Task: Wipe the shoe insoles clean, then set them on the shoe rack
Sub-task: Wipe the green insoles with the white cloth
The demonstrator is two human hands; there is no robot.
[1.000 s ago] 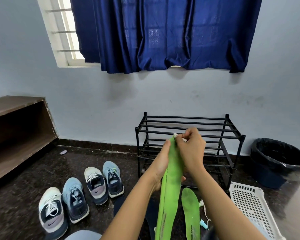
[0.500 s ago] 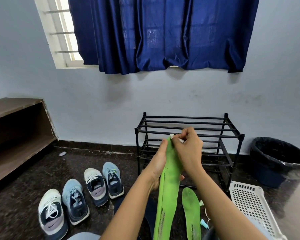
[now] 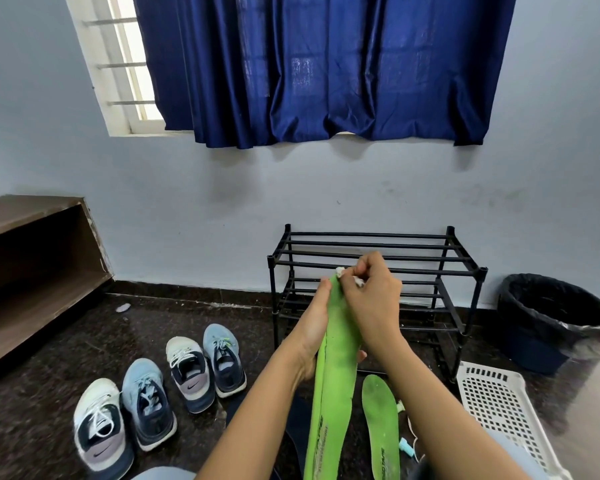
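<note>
In front of the black shoe rack (image 3: 430, 259), the left hand (image 3: 312, 329) grips a green insole (image 3: 336, 379) held upright, fingers wrapped behind it. The right hand (image 3: 374, 299), fingers curled, pinches a white wad (image 3: 340, 270) against its top end. A second insole (image 3: 381, 420) lies on the floor (image 3: 49, 341), near right.

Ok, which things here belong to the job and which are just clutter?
Job: held green insole (left hand), white wipe (right hand), second green insole on floor, black shoe rack.
Lying about: four sneakers, black-lined bin, white basket, wooden shelf, blue curtain.
</note>
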